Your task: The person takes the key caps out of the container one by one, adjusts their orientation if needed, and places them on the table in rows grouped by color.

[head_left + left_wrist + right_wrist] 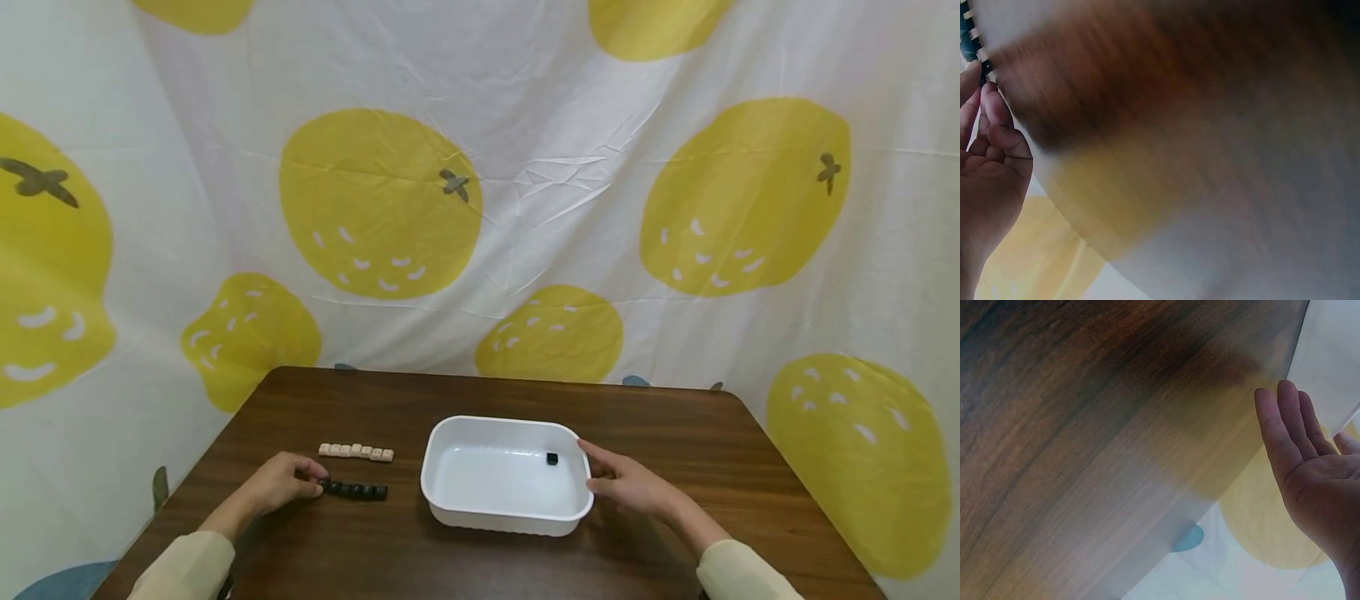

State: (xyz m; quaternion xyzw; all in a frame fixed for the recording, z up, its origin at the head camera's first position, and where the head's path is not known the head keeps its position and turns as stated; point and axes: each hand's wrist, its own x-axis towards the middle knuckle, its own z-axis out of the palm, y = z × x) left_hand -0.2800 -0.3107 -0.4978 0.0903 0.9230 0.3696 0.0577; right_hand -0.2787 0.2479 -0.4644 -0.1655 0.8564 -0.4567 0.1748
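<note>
On the table's left side, my left hand (283,483) pinches the black keycap (985,70) at the near-left end of a row between thumb and fingertips. The rest of the black keycaps (358,491) run to the right of it in a line. Behind them lies a row of cream keycaps (356,451). A white rectangular basin (504,518) stands in the middle, with one black keycap (552,458) inside near its right wall. Against the basin's right side rests my right hand (628,482), its fingers extended (1280,431) and fingertips at the rim.
The dark wooden table (660,417) carries all of these things. A white cloth (555,200) printed with yellow fruit hangs right behind the table and along its sides.
</note>
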